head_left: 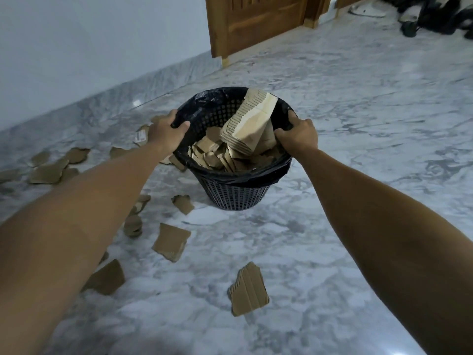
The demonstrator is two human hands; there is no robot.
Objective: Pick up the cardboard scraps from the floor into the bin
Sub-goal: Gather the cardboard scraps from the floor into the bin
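Along the far left, around nine o'clock of the bin, a loose cluster of torn brown cardboard scraps (48,172) lies flat on the grey marble floor (358,129), close to the pale wall (76,47). One scrap with a small white label (140,136) sits just behind the left wrist. More scraps trail toward the viewer at about seven o'clock of the bin: a small one (183,204) near its base, a squarish piece (171,242) below that, another (106,278) partly hidden under the left forearm, and a corrugated piece (249,289) at six o'clock, well apart from the bin.

The left hand (163,130) is clenched over the rim at the bin's nine o'clock side, thumb inside, fingers curled outside. The black mesh bin (235,196), lined with a black plastic bag (258,175), stands on the floor in the middle, already fairly full of cardboard. A large folded corrugated piece (249,124) leans upright in it, poking above the rim toward twelve o'clock. The right hand (299,135) grips the rim at three o'clock in the same clenched way.

At twelve o'clock, far off, a wooden door (256,21) stands; dark footwear (435,16) lies at one o'clock.
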